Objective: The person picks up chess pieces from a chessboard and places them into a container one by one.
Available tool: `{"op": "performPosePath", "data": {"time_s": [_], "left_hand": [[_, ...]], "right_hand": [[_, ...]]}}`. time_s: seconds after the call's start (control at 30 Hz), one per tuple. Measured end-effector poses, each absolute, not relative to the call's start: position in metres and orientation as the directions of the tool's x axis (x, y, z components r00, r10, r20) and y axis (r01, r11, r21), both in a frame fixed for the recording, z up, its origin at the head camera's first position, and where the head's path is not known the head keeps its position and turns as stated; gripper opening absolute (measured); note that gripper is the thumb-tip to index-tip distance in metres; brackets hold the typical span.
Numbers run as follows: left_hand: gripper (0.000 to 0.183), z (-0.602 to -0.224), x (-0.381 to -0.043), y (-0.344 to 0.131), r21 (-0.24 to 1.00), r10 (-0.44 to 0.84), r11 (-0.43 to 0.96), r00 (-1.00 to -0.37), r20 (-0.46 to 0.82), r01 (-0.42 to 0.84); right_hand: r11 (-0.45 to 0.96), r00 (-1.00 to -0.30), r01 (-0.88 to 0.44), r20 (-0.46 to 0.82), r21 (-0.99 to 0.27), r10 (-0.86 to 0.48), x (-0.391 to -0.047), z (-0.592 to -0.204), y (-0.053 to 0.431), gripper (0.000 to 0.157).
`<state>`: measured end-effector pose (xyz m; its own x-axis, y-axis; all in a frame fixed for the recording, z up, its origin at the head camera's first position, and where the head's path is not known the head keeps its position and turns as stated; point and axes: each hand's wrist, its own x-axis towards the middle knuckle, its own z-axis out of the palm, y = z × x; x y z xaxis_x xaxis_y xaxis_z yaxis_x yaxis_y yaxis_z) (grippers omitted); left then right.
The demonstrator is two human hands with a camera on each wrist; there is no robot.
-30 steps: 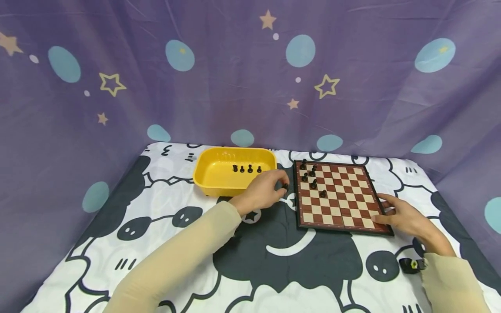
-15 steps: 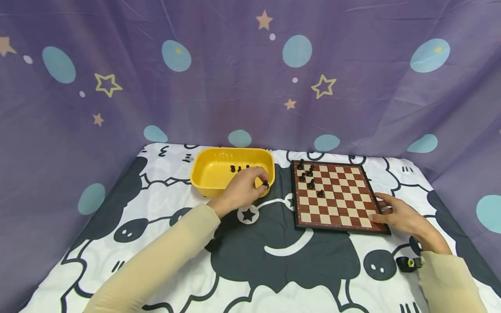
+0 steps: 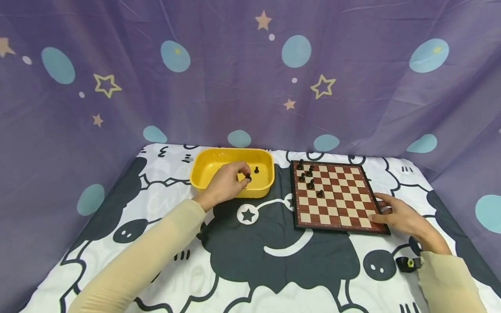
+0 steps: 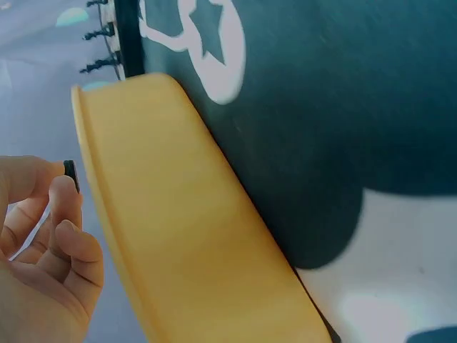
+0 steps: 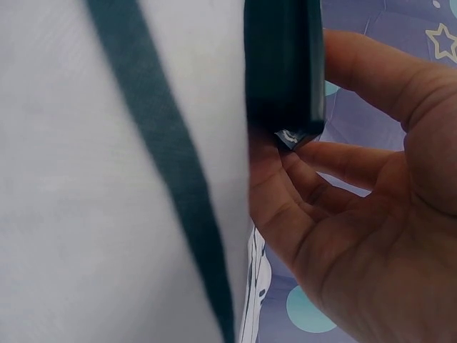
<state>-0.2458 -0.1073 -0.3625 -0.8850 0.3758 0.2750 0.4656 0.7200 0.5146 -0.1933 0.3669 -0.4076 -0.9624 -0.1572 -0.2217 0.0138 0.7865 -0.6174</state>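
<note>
My left hand point(image 3: 225, 182) is over the front of a yellow plastic basin point(image 3: 260, 191), pinching a small black chess piece point(image 3: 248, 177) between thumb and fingertips. In the left wrist view only the dark base of that chess piece point(image 4: 71, 174) shows. One more black chess piece point(image 3: 256, 170) stands in the basin; the hand hides part of the inside. My right hand point(image 3: 402, 217) grips the right edge of a brown-and-cream chessboard point(image 3: 354, 208) near its front corner. Its thumb lies on top, and the fingers are against the side. Several black chess pieces point(image 3: 311, 184) stand on the board's left part.
A tablecloth point(image 3: 289, 274) with black-and-white cartoon sheep covers the table. Behind it hangs a purple curtain point(image 3: 242, 100) with stars and blue ovals. A small black object point(image 3: 407, 264) is beside the right sleeve.
My left hand has moved left from beside the chessboard to over the basin, still pinching a black chess piece. My right hand stays on the board's edge.
</note>
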Motion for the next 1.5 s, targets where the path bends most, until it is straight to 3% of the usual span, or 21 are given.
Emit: {"op": "performPosePath", "data": {"time_s": [0.7, 1.13, 1.5], "left_hand": [[0.013, -0.377, -0.281, -0.158, 0.592, 0.177, 0.761, -0.963, 0.202, 0.264], [0.016, -0.383, -0.313, -0.166, 0.522, 0.215, 0.822, -0.973, 0.086, 0.228], [0.014, -0.393, -0.334, -0.171, 0.48, 0.168, 0.864, -0.986, 0.005, 0.149]], "right_hand": [[0.801, -0.96, 0.017, -0.233, -0.599, -0.154, -0.194, -0.408, 0.367, 0.094], [0.798, -0.958, 0.024, -0.241, -0.603, -0.153, -0.195, -0.409, 0.367, 0.094], [0.791, -0.962, 0.012, -0.222, -0.612, -0.157, -0.196, -0.409, 0.368, 0.093]]}}
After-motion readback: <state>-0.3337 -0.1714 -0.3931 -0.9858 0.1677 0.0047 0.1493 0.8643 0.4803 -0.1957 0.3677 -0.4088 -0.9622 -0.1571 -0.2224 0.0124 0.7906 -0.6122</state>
